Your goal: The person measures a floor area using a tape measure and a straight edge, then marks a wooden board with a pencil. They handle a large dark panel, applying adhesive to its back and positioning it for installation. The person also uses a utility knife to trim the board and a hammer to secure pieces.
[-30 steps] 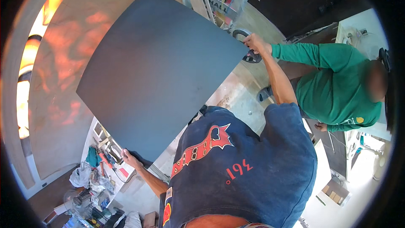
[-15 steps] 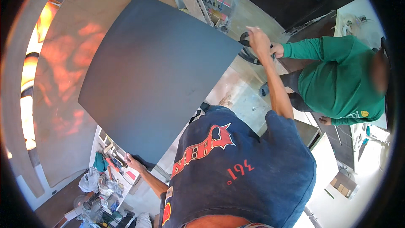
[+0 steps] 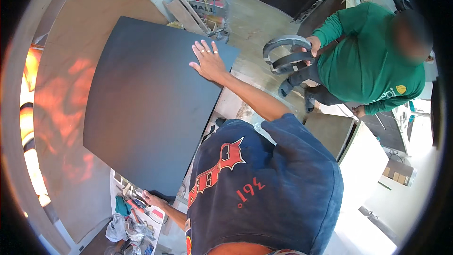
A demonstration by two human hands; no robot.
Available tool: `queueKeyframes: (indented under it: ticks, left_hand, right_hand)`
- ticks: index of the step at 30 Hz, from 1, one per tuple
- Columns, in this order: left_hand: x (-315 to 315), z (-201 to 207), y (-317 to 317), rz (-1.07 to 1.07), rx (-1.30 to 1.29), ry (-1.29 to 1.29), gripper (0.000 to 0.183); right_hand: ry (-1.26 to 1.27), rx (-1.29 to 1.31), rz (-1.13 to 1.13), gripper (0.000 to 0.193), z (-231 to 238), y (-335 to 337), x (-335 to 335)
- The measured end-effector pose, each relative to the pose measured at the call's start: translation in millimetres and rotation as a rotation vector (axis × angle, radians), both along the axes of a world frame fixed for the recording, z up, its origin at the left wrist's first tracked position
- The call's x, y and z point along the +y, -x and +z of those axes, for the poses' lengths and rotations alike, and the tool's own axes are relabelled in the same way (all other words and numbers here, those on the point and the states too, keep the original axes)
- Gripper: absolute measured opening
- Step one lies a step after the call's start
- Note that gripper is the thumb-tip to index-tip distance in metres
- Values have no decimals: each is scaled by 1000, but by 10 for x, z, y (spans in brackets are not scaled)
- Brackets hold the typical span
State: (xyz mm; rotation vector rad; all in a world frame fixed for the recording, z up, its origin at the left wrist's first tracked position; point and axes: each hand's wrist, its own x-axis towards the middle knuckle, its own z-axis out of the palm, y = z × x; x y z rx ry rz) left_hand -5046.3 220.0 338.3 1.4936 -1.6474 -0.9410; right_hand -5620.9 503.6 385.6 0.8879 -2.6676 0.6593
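A large dark grey flat panel (image 3: 146,104) fills the left and middle of the view. My right hand (image 3: 207,61) lies palm down on it near its far right corner, fingers spread, a ring showing. At the panel's near left edge, my left hand (image 3: 153,200) grips the rim; part of its fingers is hidden. To the right, a person in a green long-sleeved top (image 3: 363,56) holds two ring-shaped coils of dark strip (image 3: 285,54) in one hand, apart from the panel.
A brown board (image 3: 61,99) stands behind the panel at the left. Several tools and plastic bags (image 3: 134,229) crowd a white surface below it. A clear-wrapped rack (image 3: 203,0) with wooden pieces stands at the far side. A pale cabinet panel (image 3: 363,160) is at the right.
My right hand has moved from beside the coils, left onto the panel's surface, and lies flat. The coils now hang clear in the other person's hand. The panel appears lower and further left.
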Motion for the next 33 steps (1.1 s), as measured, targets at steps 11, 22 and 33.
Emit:
queueKeyframes:
  ticks: [11,22,33]
  left_hand:
    - [-65,-1,-37,12,-102,5,36]
    - [-79,-37,-44,11,-162,110,40]
    - [-82,-141,5,31,-152,52,44]
  right_hand:
    - [237,-136,-324,40,-81,627,-208]
    - [99,-165,-402,35,42,643,-294]
    - [-56,47,250,58,-59,-666,-500]
